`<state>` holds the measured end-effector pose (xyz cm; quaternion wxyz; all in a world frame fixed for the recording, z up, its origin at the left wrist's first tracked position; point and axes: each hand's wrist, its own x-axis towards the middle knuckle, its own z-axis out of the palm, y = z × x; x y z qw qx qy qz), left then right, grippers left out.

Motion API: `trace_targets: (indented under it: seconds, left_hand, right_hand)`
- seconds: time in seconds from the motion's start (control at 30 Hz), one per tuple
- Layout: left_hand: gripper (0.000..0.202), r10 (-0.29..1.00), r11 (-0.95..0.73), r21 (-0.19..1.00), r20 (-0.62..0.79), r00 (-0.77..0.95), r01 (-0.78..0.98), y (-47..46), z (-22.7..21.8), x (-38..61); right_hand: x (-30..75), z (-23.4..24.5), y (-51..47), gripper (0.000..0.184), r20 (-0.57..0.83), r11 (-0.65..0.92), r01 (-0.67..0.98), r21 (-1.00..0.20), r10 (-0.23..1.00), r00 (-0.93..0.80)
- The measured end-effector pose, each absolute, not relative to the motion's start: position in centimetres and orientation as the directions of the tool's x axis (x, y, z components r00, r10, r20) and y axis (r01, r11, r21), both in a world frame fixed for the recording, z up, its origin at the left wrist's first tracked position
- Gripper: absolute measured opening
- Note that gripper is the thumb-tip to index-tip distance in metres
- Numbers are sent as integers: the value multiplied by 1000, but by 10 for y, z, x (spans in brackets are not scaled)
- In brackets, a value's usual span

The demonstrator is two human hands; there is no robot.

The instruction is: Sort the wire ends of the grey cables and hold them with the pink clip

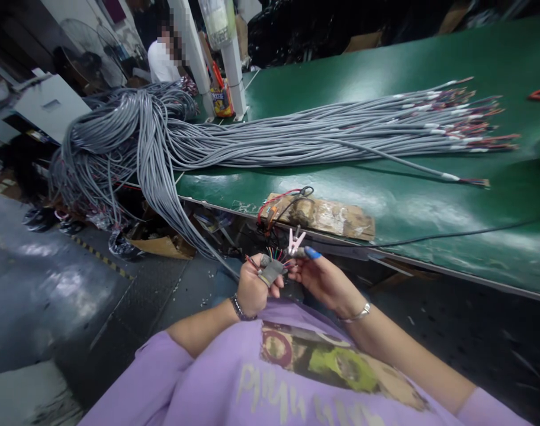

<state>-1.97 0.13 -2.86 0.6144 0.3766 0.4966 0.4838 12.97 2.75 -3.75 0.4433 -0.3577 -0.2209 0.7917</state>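
Left hand (252,290) pinching wires (275,254), green table (385,198) (cables (296,133) piled), dim workshop.

Grey cables (296,133) are piled on a green table (430,207). A fan (81,50) is seen far behind, by a person (161,62).

Both forearms bend inward before the chest, left hand (252,291) fisted, right hand (324,283) palm-up with fingers (311,254) pinched.

Two hands are counted at 6 o'clock: left hand (252,290) and right hand (325,283). One pink clip (295,241) and one cable end (270,257) are counted there. One cable heap (296,133), strands uncountable, is carried by one bench (430,213).
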Motion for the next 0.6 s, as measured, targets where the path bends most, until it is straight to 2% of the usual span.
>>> trace_targets:
  seconds: [0.23,0.43,0.6]
  left_hand:
    - [49,962,272,931,-264,63,-244,5,-25,-13]
    - [52,960,280,932,-279,40,-228,8,-21,-9]
    - [50,957,289,935,-288,34,-207,8,-23,-9]
  right_hand:
    - [121,-26,48,39,-276,-410,-559,-721,910,-311]
    - [116,-29,52,36,-325,-478,-655,-585,878,-351]
    - [115,-36,55,30,-303,-470,-692,-549,883,-359]
